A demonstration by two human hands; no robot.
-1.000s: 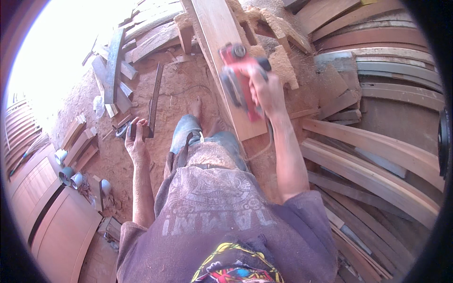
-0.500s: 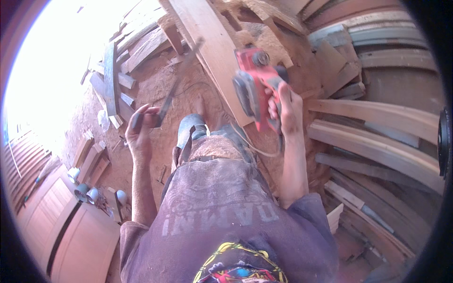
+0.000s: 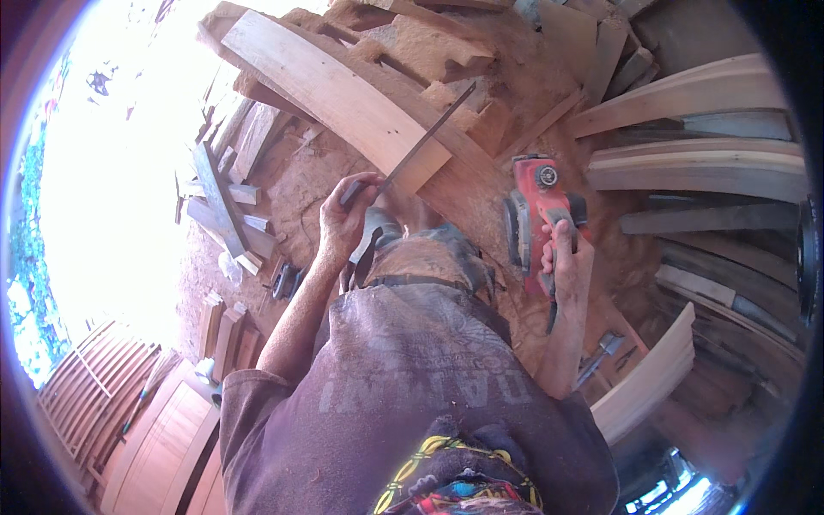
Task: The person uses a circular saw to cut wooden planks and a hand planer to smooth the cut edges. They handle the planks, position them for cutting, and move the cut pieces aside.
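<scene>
My left hand [image 3: 345,215] is closed around the dark stock of what looks like a try square [image 3: 429,137]. Its long thin blade slants up and to the right, over the near end of a pale wooden board [image 3: 330,86]. On the right, my right hand [image 3: 566,256] grips the rear handle of a red electric hand planer [image 3: 536,202] with a round front knob. The planer is held off to the right of the board, turned partly on its side. My fingers hide part of its handle.
Beneath the board lies a dusty stack of timber [image 3: 429,43]. Long curved boards [image 3: 695,163] lean at the right, and offcuts [image 3: 219,193] lie at the left. Below the right forearm lies a metal-headed tool [image 3: 605,348]. Wooden panels [image 3: 159,429] stand at the lower left.
The view has turned, so the board's near end shows fully. My left hand has moved right, bringing the square over the board. The planer has moved right, away from the board.
</scene>
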